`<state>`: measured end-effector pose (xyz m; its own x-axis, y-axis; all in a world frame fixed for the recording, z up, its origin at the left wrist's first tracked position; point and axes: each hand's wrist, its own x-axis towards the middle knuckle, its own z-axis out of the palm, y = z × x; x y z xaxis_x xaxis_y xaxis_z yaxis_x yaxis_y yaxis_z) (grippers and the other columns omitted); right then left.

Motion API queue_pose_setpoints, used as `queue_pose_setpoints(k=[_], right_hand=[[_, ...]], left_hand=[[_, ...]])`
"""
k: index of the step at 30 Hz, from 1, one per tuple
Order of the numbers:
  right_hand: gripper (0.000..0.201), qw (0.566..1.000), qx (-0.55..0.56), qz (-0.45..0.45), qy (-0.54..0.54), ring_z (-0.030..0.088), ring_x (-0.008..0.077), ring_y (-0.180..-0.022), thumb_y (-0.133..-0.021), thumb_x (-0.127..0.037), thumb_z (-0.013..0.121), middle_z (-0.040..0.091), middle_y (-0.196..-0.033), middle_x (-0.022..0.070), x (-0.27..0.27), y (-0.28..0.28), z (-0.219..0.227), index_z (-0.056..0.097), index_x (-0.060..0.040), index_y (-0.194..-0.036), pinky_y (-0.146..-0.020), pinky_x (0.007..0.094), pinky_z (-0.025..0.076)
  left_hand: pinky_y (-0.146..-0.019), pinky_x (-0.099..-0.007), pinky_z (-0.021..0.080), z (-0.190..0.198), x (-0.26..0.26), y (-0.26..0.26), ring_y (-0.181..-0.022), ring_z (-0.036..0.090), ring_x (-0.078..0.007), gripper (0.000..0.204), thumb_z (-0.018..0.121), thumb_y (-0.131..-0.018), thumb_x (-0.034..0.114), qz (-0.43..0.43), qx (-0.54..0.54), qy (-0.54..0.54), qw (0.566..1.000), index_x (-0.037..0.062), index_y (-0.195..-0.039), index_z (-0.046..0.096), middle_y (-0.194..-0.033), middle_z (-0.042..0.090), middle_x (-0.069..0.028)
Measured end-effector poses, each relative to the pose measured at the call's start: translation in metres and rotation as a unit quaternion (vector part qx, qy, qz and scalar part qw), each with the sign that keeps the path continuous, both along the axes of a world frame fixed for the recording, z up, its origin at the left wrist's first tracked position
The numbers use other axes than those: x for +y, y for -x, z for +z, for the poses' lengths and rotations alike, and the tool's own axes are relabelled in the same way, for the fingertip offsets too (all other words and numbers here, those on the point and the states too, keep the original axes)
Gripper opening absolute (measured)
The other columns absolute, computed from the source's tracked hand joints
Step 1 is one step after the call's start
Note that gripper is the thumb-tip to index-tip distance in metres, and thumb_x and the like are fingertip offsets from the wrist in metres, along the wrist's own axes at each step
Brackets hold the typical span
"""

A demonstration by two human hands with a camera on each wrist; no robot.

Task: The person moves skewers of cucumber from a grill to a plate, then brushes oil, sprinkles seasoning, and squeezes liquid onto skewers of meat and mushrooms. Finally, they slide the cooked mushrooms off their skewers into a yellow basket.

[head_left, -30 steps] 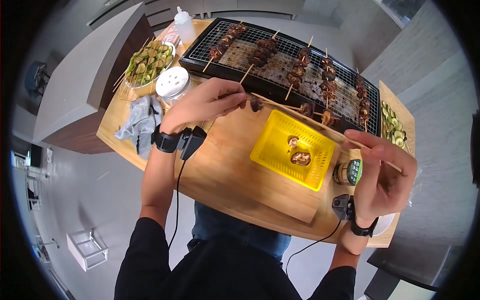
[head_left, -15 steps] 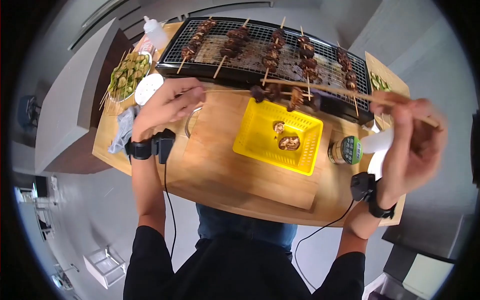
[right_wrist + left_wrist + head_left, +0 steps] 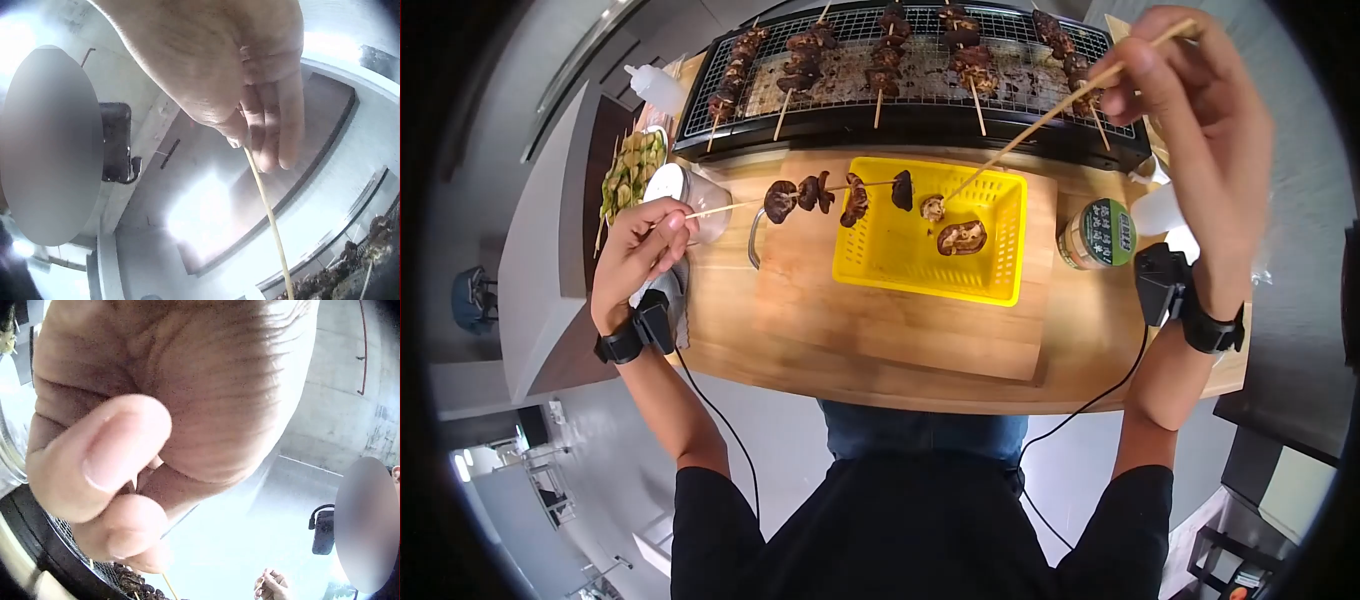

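Observation:
My left hand (image 3: 638,258) pinches the bare end of a thin wooden skewer (image 3: 725,208) at the left, thumb against fingertips. Several dark brown mushroom pieces (image 3: 781,202) are threaded along it; the far ones overlap the yellow basket (image 3: 1019,250) in the head view. Inside that basket lie a sliced mushroom (image 3: 962,238) and a smaller pale piece (image 3: 932,208). Up at the right, my right hand (image 3: 1200,120) holds a long wooden stick (image 3: 1040,122) slanting down to the left, its lower tip right by the small piece. The same stick (image 3: 269,212) shows in the right wrist view.
A black grill (image 3: 840,138) with several loaded skewers stands behind the basket. The basket sits on a wooden board (image 3: 900,335). Beside it at the right are a green-lidded jar (image 3: 1097,235) and a white bottle (image 3: 1157,211). Vegetable skewers (image 3: 632,172) and a white-lidded shaker (image 3: 700,195) are at the left.
The mushroom skewer has swung left with my left hand and now points over the basket. My right hand has risen, tilting its stick from nearly level to steeply down into the basket. The head view has shifted.

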<state>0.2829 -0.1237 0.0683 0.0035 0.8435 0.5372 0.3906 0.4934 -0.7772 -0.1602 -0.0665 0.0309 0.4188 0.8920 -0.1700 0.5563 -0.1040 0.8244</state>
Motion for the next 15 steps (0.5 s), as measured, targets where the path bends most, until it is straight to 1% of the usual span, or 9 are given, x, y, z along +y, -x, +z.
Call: queue_pose_setpoints(k=[1, 3, 4, 8, 10, 14, 15], right_hand=[[0.014, 1.000, 0.002, 0.001, 0.002, 0.059, 0.0092, -0.075, -0.098, -0.010, 0.056, 0.067, -0.089, 0.0075, 0.002, 0.006, -0.004, 0.055, -0.0002, -0.107, -0.069, 0.0223, 0.048], [0.007, 0.999, 0.040, -0.001, 0.006, 0.062, 0.0088, -0.071, -0.095, -0.002, 0.057, 0.065, -0.080, 0.0072, 0.004, 0.017, -0.008, 0.052, 0.0009, -0.098, -0.064, 0.0211, 0.050], [0.007, 1.000, 0.016, 0.008, 0.014, 0.060, 0.0082, -0.071, -0.095, 0.001, 0.055, 0.063, -0.081, 0.0063, 0.003, 0.017, -0.006, 0.050, 0.0003, -0.099, -0.064, 0.0201, 0.050], [0.007, 1.000, -0.011, -0.012, -0.002, 0.061, 0.0085, -0.071, -0.095, 0.001, 0.055, 0.063, -0.081, 0.0065, -0.002, 0.026, -0.003, 0.050, 0.0006, -0.099, -0.064, 0.0202, 0.050], [0.007, 0.997, -0.061, -0.042, 0.013, 0.061, 0.0088, -0.071, -0.095, 0.001, 0.055, 0.063, -0.081, 0.0067, -0.005, 0.031, 0.002, 0.050, 0.0008, -0.100, -0.065, 0.0206, 0.051], [0.011, 0.996, -0.088, -0.031, 0.018, 0.063, 0.0095, -0.073, -0.095, -0.001, 0.057, 0.064, -0.084, 0.0077, -0.003, 0.025, -0.002, 0.050, 0.0010, -0.103, -0.067, 0.0205, 0.051], [0.011, 0.998, -0.063, 0.006, 0.015, 0.061, 0.0094, -0.075, -0.096, -0.005, 0.056, 0.065, -0.086, 0.0077, 0.002, 0.020, -0.007, 0.052, 0.0006, -0.104, -0.068, 0.0211, 0.050]], left_hand=[[-0.041, -0.0190, 0.026, -0.001, -0.001, 0.000, -0.047, 0.038, -0.0020, 0.027, 0.051, -0.101, 0.022, 0.004, 0.001, -0.001, 1.000, 0.0003, -0.091, 0.062, -0.061, 0.049, 0.0019], [-0.041, -0.0190, 0.026, -0.003, -0.001, -0.002, -0.047, 0.038, -0.0021, 0.027, 0.051, -0.101, 0.022, 0.008, 0.006, -0.002, 1.000, 0.0003, -0.091, 0.062, -0.062, 0.050, 0.0018], [-0.041, -0.0190, 0.026, -0.005, -0.001, -0.002, -0.047, 0.039, -0.0022, 0.027, 0.050, -0.101, 0.022, 0.010, 0.010, -0.004, 1.000, 0.0002, -0.091, 0.062, -0.062, 0.050, 0.0017], [-0.041, -0.0189, 0.027, -0.008, 0.000, -0.002, -0.047, 0.039, -0.0023, 0.027, 0.050, -0.101, 0.022, 0.008, 0.003, -0.001, 1.000, 0.0003, -0.091, 0.062, -0.062, 0.050, 0.0015], [-0.041, -0.0190, 0.026, -0.009, 0.000, -0.003, -0.047, 0.039, -0.0024, 0.026, 0.050, -0.101, 0.021, 0.014, 0.001, 0.006, 1.000, 0.0000, -0.092, 0.062, -0.062, 0.051, 0.0010], [-0.040, -0.0191, 0.026, -0.012, 0.002, -0.003, -0.047, 0.039, -0.0025, 0.025, 0.049, -0.101, 0.020, 0.010, -0.006, 0.004, 1.000, -0.0001, -0.092, 0.062, -0.062, 0.051, 0.0007], [-0.040, -0.0192, 0.026, -0.013, 0.002, -0.002, -0.046, 0.039, -0.0027, 0.025, 0.049, -0.101, 0.019, 0.010, -0.010, 0.005, 1.000, -0.0002, -0.091, 0.062, -0.062, 0.051, 0.0006]])
